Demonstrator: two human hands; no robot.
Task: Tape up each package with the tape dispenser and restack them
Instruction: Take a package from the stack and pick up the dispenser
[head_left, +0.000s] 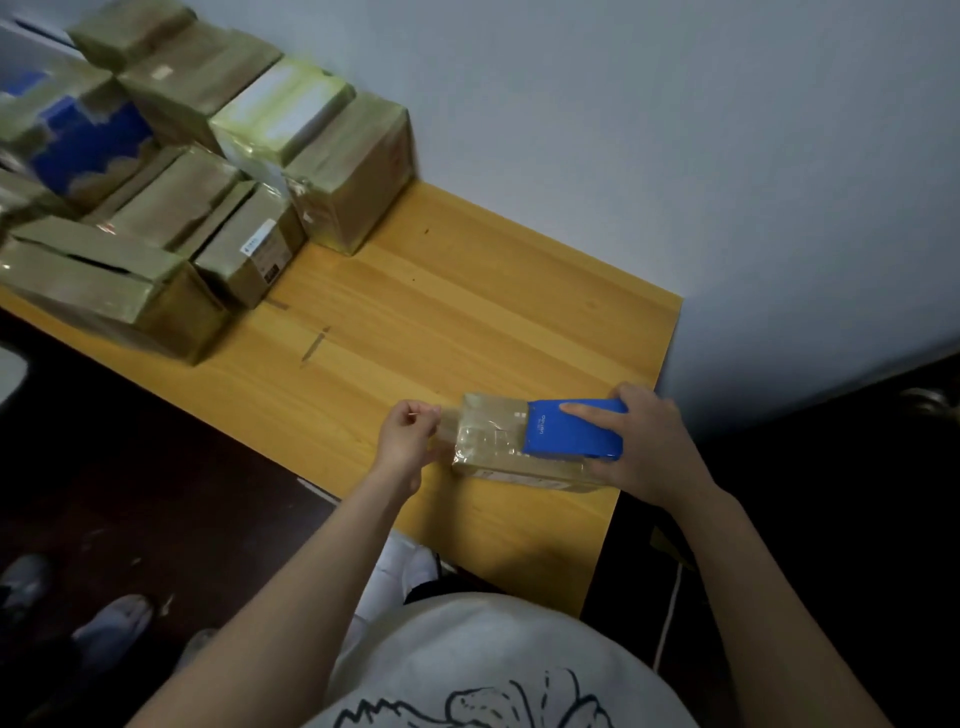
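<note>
**Taping pkg (493, 447): L hand (408, 436) anchors tape (449, 422), R hand (649, 447) runs dispenser (571, 428).**

We set the pkg flat on the table (441, 312) near its front-R corner, well apart from the stack (182, 197) at far L, so both hands get working room. R hand wraps round the blue dispenser, index finger laid along its top, and presses it onto the pkg's R half. We judge this pins the pkg and seats the tape. L hand pinches the tape end between thumb and fingers just off the pkg's L edge and holds the strip taut, prob. so it lands w/o wrinkles. The strip runs from the pinch across the pkg top toward the dispenser. The pkg already carries glossy wrap; no. of layers cannot be told. Stack pkgs look taped. We rate this pkg mid-tape, restack not yet done.
</note>
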